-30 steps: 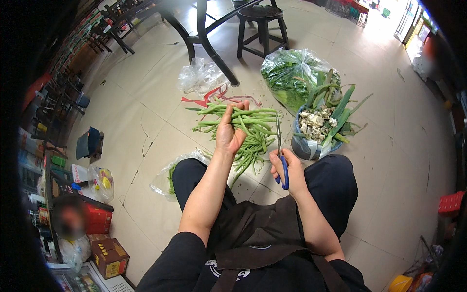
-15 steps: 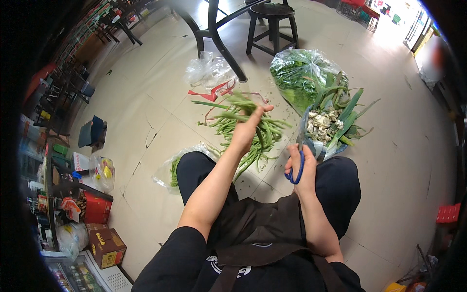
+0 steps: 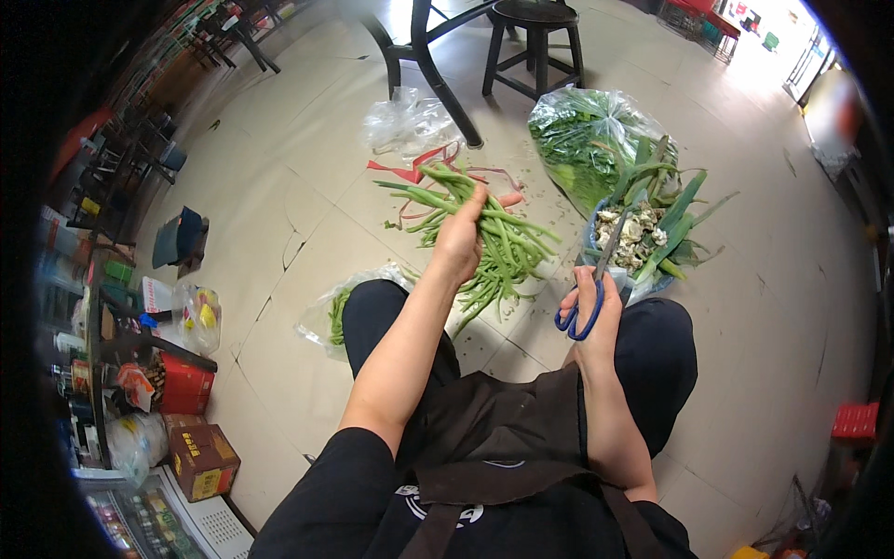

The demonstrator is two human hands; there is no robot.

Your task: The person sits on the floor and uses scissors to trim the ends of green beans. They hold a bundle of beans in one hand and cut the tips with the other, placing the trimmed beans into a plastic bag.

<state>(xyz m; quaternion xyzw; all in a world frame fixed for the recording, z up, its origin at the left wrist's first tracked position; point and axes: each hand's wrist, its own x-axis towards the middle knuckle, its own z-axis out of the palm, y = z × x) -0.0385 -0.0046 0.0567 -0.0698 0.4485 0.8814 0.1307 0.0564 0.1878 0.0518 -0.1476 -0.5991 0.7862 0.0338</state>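
Note:
My left hand is closed round a bunch of long green beans, its thumb across the stems. Beneath it a loose pile of the same beans lies on the tiled floor. In my right hand, above my right knee, are scissors with blue handles, blades pointing up and away. Just beyond the blades stands a bag-lined container holding pale scraps and green leafy trimmings. By my left knee a clear bag holds more beans.
A clear bag of leafy greens lies behind the container. Red ties and a crumpled clear bag lie past the beans. A dark stool and curved furniture legs stand further off. At left are shelves and a brown carton.
The scissors have turned, so their blades now show clearly, pointing up beside the container. My left hand still grips the beans, shifted slightly. The whole view has moved a little.

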